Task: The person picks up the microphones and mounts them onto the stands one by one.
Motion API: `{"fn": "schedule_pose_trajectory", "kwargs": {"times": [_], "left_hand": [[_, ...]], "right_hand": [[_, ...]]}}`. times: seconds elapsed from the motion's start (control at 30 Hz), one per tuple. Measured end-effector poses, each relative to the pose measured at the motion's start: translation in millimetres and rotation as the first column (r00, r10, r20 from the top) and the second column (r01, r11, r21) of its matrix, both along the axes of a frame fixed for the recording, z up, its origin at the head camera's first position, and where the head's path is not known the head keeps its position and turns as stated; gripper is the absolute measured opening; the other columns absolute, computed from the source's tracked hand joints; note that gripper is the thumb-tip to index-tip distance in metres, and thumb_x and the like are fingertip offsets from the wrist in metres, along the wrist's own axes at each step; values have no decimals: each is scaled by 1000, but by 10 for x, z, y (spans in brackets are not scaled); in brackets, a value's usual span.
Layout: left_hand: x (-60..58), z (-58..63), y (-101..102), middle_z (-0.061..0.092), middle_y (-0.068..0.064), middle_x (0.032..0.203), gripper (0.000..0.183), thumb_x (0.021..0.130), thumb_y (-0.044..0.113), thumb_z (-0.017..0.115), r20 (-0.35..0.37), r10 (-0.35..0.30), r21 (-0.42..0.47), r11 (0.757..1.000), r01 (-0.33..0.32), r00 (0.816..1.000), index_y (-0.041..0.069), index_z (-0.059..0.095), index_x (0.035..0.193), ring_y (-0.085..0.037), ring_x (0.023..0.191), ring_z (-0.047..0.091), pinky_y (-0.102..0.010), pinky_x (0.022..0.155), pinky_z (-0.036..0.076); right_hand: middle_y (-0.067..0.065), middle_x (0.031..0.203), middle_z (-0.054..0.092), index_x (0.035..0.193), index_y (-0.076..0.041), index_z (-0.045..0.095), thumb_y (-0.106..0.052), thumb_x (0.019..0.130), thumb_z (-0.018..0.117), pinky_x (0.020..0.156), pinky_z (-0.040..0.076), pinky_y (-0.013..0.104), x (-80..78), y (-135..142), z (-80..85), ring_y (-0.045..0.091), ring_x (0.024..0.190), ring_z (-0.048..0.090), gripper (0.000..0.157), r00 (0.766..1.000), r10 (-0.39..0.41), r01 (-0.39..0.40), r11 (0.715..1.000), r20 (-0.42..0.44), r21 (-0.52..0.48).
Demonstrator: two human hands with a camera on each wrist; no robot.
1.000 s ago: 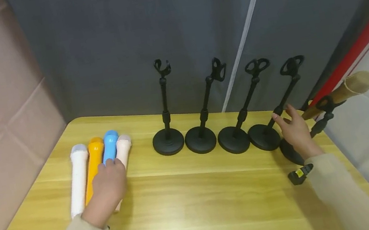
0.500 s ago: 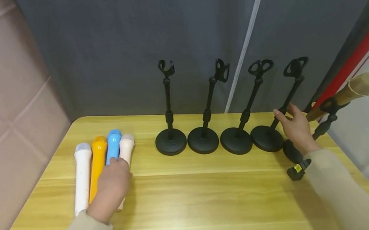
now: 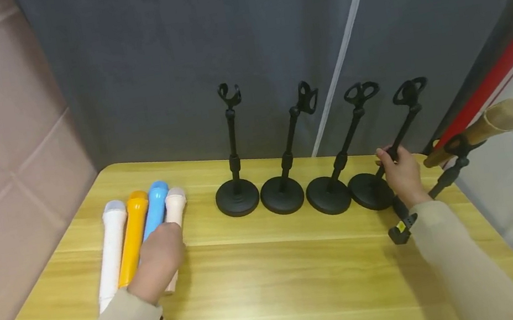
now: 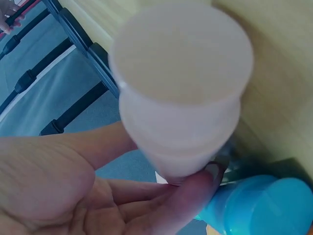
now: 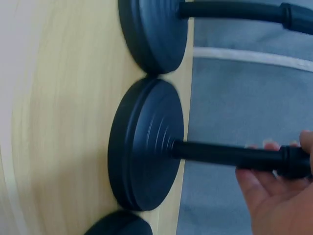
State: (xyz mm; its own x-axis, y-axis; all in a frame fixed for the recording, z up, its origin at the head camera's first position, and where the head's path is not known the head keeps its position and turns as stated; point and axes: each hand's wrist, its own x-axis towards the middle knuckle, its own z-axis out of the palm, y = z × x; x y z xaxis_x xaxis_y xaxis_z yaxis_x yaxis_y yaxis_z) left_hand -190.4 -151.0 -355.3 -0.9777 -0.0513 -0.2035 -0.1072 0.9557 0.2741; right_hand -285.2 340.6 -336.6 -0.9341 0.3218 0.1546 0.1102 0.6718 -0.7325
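My left hand (image 3: 163,256) grips the lower part of a pale pink toy microphone (image 3: 175,205) lying at the right of a group of microphones. In the left wrist view, thumb and fingers hold this microphone (image 4: 181,63), its flat end toward the camera. Beside it lies a blue microphone (image 3: 155,205), then an orange one (image 3: 133,238) and a white one (image 3: 112,250). On the right, my right hand (image 3: 403,176) holds the pole of a black microphone stand (image 3: 369,192), whose round base (image 5: 151,147) rests on the table; its clip holds nothing.
Three more stands (image 3: 237,197), (image 3: 282,195), (image 3: 328,195) line up leftward along the table's (image 3: 277,291) back. A further stand (image 3: 449,177) leans at the right, partly hidden by the right arm, near a bamboo-like tube (image 3: 493,125). A grey panel (image 3: 169,56) rises behind.
My right hand's fingers have closed round the stand's pole. The left hand has shifted slightly right and lower on the pale pink microphone. The view has moved a little.
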Motion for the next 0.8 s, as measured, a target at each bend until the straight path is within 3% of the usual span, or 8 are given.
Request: {"fn": "schedule_pose_trajectory", "kwargs": {"times": [0.13,0.47,0.57,0.7,0.8], "left_hand": [[-17,-1,-8,63,-21,86,17,95,3,58,15,8,7,1000,-8,1000,-11,60,104,-29,66,59,-34,51,49],[-29,28,-26,62,-19,83,28,93,13,68,39,13,10,1000,-14,999,-10,59,105,-29,67,59,-34,52,49],[-26,30,-39,62,-19,82,31,93,14,69,42,15,23,1000,-16,999,-11,58,105,-29,67,59,-34,52,50],[-25,17,-46,62,-19,81,33,93,15,70,42,17,36,999,-18,999,-12,57,107,-28,66,60,-34,52,50],[-27,9,-53,62,-19,81,33,93,16,70,36,16,36,999,-17,999,-12,58,106,-28,65,60,-34,51,50]], "right_hand": [[23,124,69,118,-2,54,-46,107,41,72,42,18,2,37,-26,38,118,65,47,1000,30,-30,999,-3,40],[22,115,69,112,-2,58,-45,107,41,71,44,19,63,61,-35,34,109,64,47,997,72,-69,994,-35,80],[20,112,70,111,-3,60,-43,107,44,70,44,17,85,61,-49,20,100,64,43,996,63,-57,994,-62,91],[18,109,71,111,-3,61,-38,107,46,70,42,14,137,45,-66,-6,86,53,39,995,44,-35,995,-92,98],[18,107,71,110,-2,62,-37,107,47,68,41,12,186,22,-73,-15,79,47,38,994,34,-23,995,-108,100]]}}
